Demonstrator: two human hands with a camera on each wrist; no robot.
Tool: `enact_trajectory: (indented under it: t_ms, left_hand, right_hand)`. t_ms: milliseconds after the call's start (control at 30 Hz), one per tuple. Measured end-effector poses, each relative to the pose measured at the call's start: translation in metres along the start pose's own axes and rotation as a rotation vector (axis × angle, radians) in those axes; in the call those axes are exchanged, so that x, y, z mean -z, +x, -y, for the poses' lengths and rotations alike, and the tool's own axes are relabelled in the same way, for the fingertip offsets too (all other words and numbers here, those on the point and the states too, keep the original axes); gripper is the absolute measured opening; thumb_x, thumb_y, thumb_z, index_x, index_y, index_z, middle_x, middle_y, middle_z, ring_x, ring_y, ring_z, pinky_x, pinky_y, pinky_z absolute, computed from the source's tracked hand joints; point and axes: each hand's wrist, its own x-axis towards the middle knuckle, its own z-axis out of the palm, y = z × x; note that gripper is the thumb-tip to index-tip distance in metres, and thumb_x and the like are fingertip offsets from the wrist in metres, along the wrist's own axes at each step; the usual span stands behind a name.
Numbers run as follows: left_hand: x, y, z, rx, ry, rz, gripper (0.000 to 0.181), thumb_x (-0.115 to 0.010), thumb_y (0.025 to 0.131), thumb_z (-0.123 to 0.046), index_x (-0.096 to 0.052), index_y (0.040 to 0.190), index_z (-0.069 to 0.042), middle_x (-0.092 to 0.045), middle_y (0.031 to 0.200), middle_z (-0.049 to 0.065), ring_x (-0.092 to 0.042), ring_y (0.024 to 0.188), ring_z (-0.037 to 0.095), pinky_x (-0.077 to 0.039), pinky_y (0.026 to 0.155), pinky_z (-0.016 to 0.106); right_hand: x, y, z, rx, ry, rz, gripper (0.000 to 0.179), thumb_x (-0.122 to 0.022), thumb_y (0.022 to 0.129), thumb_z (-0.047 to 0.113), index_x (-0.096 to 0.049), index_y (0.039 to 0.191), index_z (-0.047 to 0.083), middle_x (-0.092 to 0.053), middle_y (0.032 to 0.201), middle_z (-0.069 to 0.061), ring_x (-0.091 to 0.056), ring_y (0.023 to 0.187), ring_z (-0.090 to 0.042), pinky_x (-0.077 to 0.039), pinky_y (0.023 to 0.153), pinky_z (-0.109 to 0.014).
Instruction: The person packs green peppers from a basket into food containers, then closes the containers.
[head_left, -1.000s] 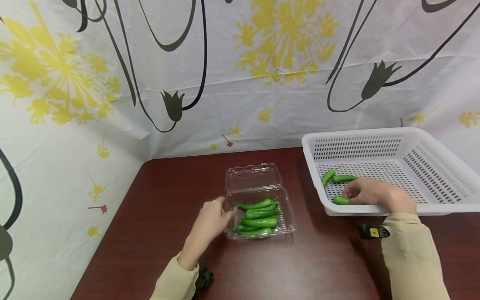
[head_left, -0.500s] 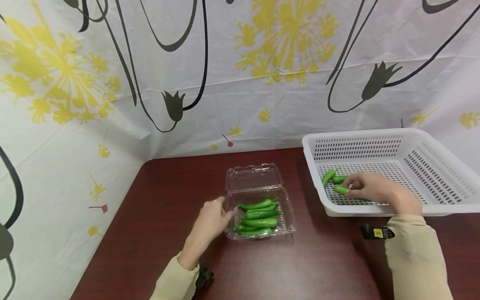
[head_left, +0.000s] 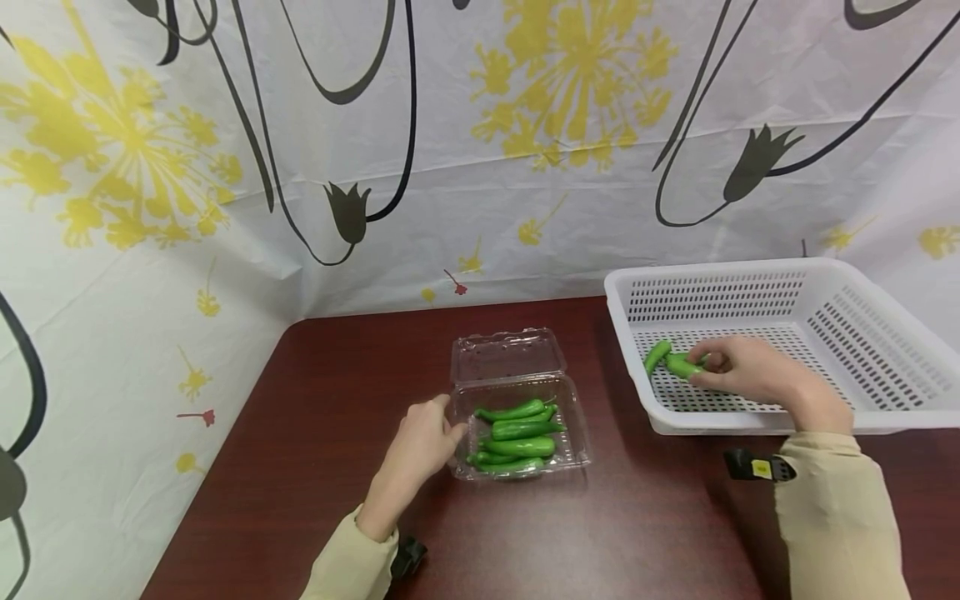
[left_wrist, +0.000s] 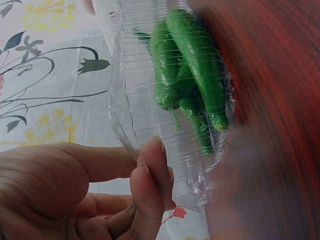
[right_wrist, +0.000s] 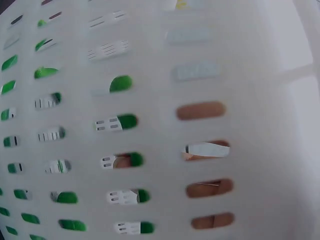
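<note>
My left hand (head_left: 420, 437) pinches the left edge of an open clear plastic clamshell container (head_left: 508, 358); the left wrist view shows thumb and fingertips (left_wrist: 154, 167) at its wall. Several green chili peppers (head_left: 525, 427) lie side by side in the container. Over at the white basket, my right hand (head_left: 750, 367) reaches over the front rim and pinches a green chili pepper (head_left: 681, 367) between thumb and fingers. That pepper overlaps another behind it, and one more pepper (head_left: 657, 355) lies against the left wall. The palm side of the right hand is hidden.
The white slotted basket (head_left: 750, 421) stands at the table's right; its wall (right_wrist: 270, 150) fills the right wrist view, with green and skin showing through the slots. A dark red table (head_left: 360, 367) lies below. A white patterned cloth (head_left: 420, 233) hangs behind and left.
My right hand has lifted the pepper from near the basket's front wall and moved it slightly back, over the pepper behind. The left hand and the container have stayed in place.
</note>
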Motion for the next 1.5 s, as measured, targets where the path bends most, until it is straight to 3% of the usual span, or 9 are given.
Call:
enact_trajectory:
  t_ms: [533, 900, 1500]
  left_hand:
    - [0.000, 0.000, 0.000, 0.004, 0.015, 0.000, 0.053, -0.071, 0.093, -0.008, -0.051, 0.136, 0.016, -0.057, 0.055, -0.003, -0.057, 0.046, 0.008, -0.053, 0.062, 0.034]
    - [-0.001, 0.001, 0.001, -0.004, 0.024, -0.010, 0.053, -0.072, 0.092, -0.007, -0.052, 0.135, 0.017, -0.056, 0.055, -0.003, -0.057, 0.046, 0.008, -0.053, 0.061, 0.033]
    - [-0.001, 0.000, 0.000, 0.007, 0.018, -0.001, 0.053, -0.071, 0.093, -0.008, -0.051, 0.136, 0.016, -0.057, 0.056, -0.003, -0.057, 0.046, 0.009, -0.053, 0.060, 0.033]
  right_hand:
    - [0.003, 0.000, 0.006, 0.013, -0.035, -0.072, 0.029, -0.075, 0.092, 0.021, -0.068, 0.111, 0.000, -0.071, 0.086, -0.001, -0.066, 0.077, -0.017, -0.052, 0.071, -0.045]
    - [0.004, 0.000, 0.016, 0.076, -0.013, -0.129, 0.026, -0.076, 0.091, 0.017, -0.068, 0.111, 0.002, -0.069, 0.085, 0.001, -0.064, 0.075, -0.013, -0.050, 0.068, -0.040]
    - [0.003, 0.003, 0.033, 0.122, -0.076, -0.188, 0.023, -0.078, 0.089, 0.016, -0.071, 0.108, 0.005, -0.060, 0.079, 0.005, -0.053, 0.071, -0.012, -0.043, 0.065, -0.037]
